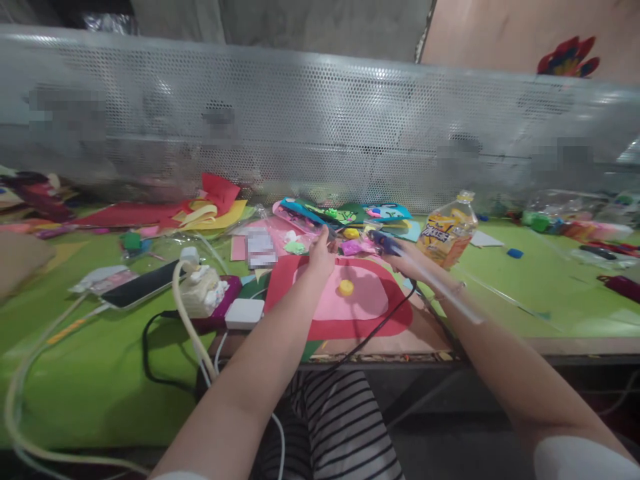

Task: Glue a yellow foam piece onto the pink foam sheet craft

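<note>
In my right hand (407,259) is a dark blue hot glue gun (385,243). A long clear glue stick (445,287) sticks out of its back towards me, and a black cord (373,335) hangs down from it. My left hand (323,253) is closed with the fingertips pinched together, left of the gun; what they hold is too small to make out. Below both hands lies a red rounded felt sheet (287,297) with a smaller pink piece (367,301) on top. A round yellow piece (345,287) sits on the pink one.
A clear bottle with a yellow label (449,233) stands right of my right hand. Left are a power strip (200,293), a white adapter (245,312) and a phone (145,285) with cables. Coloured felt pieces (340,212) lie behind, before a perforated metal panel (320,127).
</note>
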Demonstrator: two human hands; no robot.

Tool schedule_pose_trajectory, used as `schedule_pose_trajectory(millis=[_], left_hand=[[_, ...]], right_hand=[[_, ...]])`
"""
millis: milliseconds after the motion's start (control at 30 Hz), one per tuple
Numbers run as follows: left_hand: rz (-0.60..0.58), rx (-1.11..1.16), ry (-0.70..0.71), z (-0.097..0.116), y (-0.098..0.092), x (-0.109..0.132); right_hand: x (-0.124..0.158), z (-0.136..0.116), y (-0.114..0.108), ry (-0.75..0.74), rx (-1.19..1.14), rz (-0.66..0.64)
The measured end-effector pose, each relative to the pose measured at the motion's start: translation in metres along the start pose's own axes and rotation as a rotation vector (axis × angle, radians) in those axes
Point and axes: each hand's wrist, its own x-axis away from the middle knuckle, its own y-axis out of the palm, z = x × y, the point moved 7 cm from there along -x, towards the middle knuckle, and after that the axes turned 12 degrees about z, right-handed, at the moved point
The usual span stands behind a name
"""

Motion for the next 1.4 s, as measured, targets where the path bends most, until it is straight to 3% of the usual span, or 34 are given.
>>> schedule_pose_trajectory(millis=[167, 367, 500, 600, 733, 967, 1133, 1333, 1400], left_hand=[[0.024, 0.045, -0.016, 0.009, -0.002, -0.004], [-0.018, 0.039, -0.044, 0.004, 0.001, -0.007], [-0.037, 0.038, -0.057, 0.003, 0.003, -0.005], [-0.037, 0.037, -0.072, 0.004, 0.003, -0.002], [-0.04, 0.035, -0.072, 0.005, 0.004, -0.001], [-0.04, 0.02, -0.072, 0.004, 0.004, -0.007], [-0.023, 0.034, -0.076, 0.006, 0.002, -0.01], [-0.025, 0.039, -0.082, 0.01, 0.002, -0.008], [-0.029, 0.032, -0.081, 0.01, 0.002, -0.007]], right_hand=[[0.009, -0.005, 0.006, -0.305, 0.138, -0.073], [0.026, 0.016, 0.0, -0.283, 0.186, -0.072], [0.036, 0.034, -0.015, -0.033, -0.005, 0.065], [0.053, 0.047, -0.02, 0.281, -0.402, 0.173], [0.085, 0.053, -0.026, 0.55, -0.863, 0.319], [0.129, 0.088, -0.044, 0.96, -0.98, 0.41], [0.14, 0.108, -0.047, 1.038, -0.955, 0.413], [0.141, 0.114, -0.05, 0.954, -0.76, 0.272], [0.142, 0.119, -0.056, 0.941, -0.593, 0.251]])
